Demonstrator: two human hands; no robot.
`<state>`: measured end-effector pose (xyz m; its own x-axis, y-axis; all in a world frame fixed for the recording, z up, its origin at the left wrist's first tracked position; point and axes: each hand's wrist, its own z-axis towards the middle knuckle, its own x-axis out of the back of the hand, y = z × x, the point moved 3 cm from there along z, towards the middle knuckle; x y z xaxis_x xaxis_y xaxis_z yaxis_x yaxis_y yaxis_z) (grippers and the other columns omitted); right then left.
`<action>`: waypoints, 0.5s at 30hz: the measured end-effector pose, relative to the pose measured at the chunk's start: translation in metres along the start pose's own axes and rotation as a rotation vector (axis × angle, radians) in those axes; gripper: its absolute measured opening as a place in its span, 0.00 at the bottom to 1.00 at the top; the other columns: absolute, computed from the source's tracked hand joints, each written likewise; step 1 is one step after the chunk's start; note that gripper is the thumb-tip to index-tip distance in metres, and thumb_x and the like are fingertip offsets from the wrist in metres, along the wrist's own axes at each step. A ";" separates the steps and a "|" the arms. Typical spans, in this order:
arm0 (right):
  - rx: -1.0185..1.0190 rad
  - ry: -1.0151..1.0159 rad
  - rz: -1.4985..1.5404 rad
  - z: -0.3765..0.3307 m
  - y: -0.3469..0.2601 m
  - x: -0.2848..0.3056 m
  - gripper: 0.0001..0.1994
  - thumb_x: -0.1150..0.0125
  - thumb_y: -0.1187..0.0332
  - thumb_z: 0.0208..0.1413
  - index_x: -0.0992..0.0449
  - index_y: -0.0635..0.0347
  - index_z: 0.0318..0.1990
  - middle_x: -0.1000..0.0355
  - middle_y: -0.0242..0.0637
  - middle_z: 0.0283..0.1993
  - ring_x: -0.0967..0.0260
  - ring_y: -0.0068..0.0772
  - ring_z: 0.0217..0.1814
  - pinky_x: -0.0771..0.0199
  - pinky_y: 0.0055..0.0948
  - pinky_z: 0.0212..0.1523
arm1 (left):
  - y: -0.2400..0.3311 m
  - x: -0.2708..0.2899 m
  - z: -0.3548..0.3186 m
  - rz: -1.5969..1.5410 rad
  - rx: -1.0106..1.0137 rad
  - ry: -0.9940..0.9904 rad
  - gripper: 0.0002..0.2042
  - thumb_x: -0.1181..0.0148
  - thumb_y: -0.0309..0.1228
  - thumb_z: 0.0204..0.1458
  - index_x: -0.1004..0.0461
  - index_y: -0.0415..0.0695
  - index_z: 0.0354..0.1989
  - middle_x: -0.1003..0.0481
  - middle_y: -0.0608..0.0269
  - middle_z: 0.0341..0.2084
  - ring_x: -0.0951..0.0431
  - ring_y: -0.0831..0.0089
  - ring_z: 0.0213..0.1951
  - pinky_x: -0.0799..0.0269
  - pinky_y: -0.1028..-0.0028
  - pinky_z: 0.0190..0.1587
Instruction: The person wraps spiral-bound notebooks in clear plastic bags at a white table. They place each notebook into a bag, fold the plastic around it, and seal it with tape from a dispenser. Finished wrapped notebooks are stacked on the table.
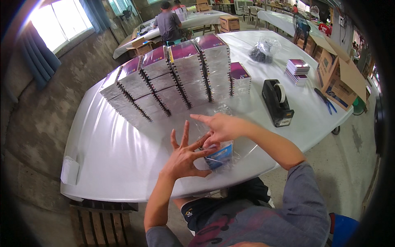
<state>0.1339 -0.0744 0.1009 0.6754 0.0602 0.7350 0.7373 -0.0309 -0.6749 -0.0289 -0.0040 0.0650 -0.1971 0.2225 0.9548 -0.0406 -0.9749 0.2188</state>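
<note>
The left hand (186,158) had its fingers spread wide, at the left of a clear-wrapped blue pack (222,157) near the table's (111,164) near edge. The right hand (224,126) bent over the pack's far side, index finger extended; I cannot tell whether its other fingers gripped anything. Beyond stood stacked spiral-bound notebooks (187,77); to the right, a black tape dispenser (271,101), then blue-handled pliers (328,102).
</note>
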 end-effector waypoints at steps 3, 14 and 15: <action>-0.104 0.068 -0.380 0.004 -0.012 0.004 0.50 0.27 0.55 0.35 0.49 0.57 0.67 0.23 0.45 0.31 0.24 0.46 0.35 0.25 0.37 0.37 | 0.000 -0.001 0.002 0.005 0.025 -0.042 0.38 0.29 0.55 0.25 0.31 0.81 0.54 0.45 0.80 0.66 0.74 0.50 0.70 0.93 0.42 0.61; 0.361 0.036 0.031 -0.058 0.061 0.019 0.29 0.29 0.58 0.43 0.31 0.46 0.55 0.39 0.42 0.59 0.45 0.40 0.66 0.36 0.40 0.57 | 0.021 -0.040 0.004 -0.085 0.110 0.654 0.16 0.31 0.33 0.38 0.19 0.66 0.39 0.33 0.69 0.59 0.54 0.51 0.69 0.73 0.48 0.65; 0.284 0.047 0.138 -0.066 0.057 0.009 0.26 0.29 0.59 0.43 0.29 0.46 0.53 0.41 0.41 0.62 0.48 0.39 0.67 0.37 0.40 0.57 | 0.026 -0.037 0.004 -0.096 0.133 0.742 0.14 0.30 0.31 0.37 0.18 0.63 0.36 0.32 0.67 0.58 0.52 0.52 0.68 0.70 0.50 0.66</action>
<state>0.1835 -0.1414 0.0732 0.7734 0.0289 0.6333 0.6089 0.2444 -0.7547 -0.0185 -0.0373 0.0365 -0.8079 0.1989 0.5547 0.0184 -0.9324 0.3611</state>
